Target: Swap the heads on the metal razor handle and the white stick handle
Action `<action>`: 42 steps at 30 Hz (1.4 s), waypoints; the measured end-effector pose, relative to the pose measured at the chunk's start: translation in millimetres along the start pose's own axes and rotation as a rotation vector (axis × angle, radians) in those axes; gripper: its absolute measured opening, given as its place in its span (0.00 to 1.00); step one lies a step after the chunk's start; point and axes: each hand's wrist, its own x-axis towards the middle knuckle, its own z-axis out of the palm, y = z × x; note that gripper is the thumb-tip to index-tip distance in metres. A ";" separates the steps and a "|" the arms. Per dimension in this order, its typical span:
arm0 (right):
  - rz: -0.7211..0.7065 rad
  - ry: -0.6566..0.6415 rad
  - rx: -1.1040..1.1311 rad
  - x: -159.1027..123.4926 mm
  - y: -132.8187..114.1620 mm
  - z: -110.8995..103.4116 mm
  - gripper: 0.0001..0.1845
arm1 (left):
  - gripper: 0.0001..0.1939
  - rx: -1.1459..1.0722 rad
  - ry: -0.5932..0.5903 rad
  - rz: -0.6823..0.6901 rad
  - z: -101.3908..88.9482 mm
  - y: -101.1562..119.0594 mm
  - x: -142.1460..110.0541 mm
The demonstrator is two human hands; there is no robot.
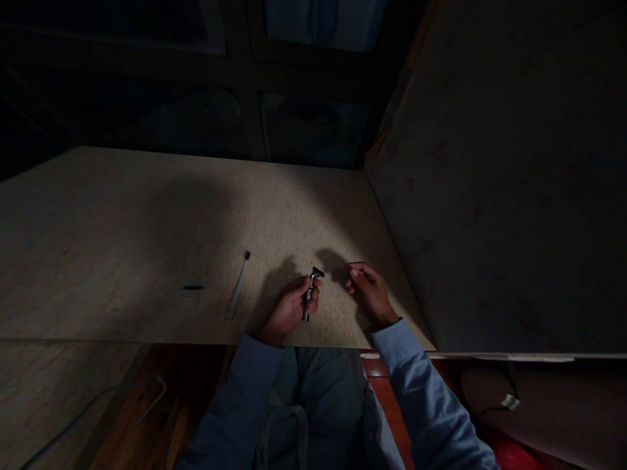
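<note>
My left hand (294,303) is closed around the handle of a razor (310,295), held upright just above the table near its front edge. The razor's dark head points up and to the right. To the right of it, my right hand (368,290) has its fingers curled together in a pinch. A thin dark edge shows along its index finger, but I cannot make out what it is. A toothbrush (238,287) with a pale handle and dark bristle end lies left of my left hand. Farther left lies a small, dark, narrow strip (192,287).
The pale, mottled table (122,248) meets a dark upright panel (499,196) on the right. Dark framed window panes (313,127) stand behind it. A cable (73,421) runs below at the lower left. The light is dim.
</note>
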 end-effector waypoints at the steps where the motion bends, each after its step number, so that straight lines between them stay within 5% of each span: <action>1: 0.007 -0.064 0.078 -1.3 -1.3 3.6 0.20 | 0.17 0.016 -0.007 0.001 0.7 -0.1 -0.4; 6: 0.028 -0.361 0.204 -2.9 -7.7 24.8 0.28 | 0.20 0.162 -0.065 0.016 1.9 -2.1 -1.3; 9: 0.052 -0.432 0.183 -3.2 -9.3 33.7 0.27 | 0.21 0.224 -0.057 0.029 0.1 -4.4 -1.4; 22: 0.091 -0.278 0.221 -5.8 -2.4 30.2 0.21 | 0.24 0.268 -0.044 0.049 2.4 -4.7 -1.2; 42: 0.093 -0.343 0.202 -7.5 -3.3 24.6 0.22 | 0.22 0.294 -0.040 0.033 5.8 -0.3 -5.9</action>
